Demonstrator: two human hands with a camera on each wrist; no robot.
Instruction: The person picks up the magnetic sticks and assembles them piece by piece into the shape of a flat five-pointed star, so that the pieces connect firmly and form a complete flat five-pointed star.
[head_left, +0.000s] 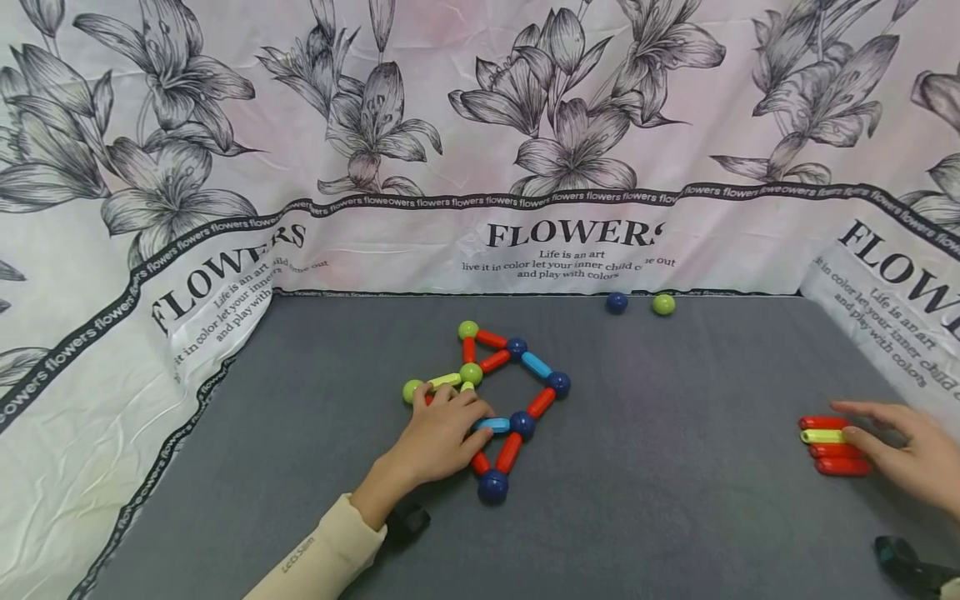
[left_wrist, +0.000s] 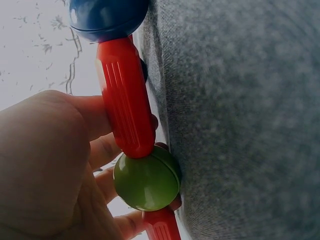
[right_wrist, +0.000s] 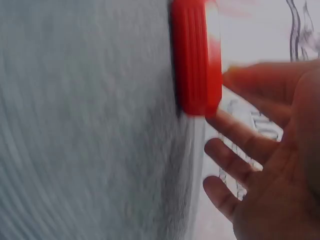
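Note:
A flat figure of ball-and-stick building pieces lies on the grey table, with blue balls [head_left: 522,425], green balls [head_left: 471,374] and red sticks [head_left: 542,403]. My left hand [head_left: 438,433] reaches over its left side, thumb and index finger pinching a light-blue stick [head_left: 493,425]. In the left wrist view the thumb passes behind a red stick [left_wrist: 126,95], above a green ball [left_wrist: 147,179]. At the right, my right hand [head_left: 903,454] has its fingers extended beside a row of sticks, the thumb at the yellow-green stick [head_left: 822,436] and the index finger above the top red stick [head_left: 823,422].
A loose blue ball [head_left: 617,302] and a loose green ball [head_left: 663,304] lie at the table's back edge. Floral cloth [head_left: 405,250] hangs behind the table [head_left: 675,500] and borders its sides.

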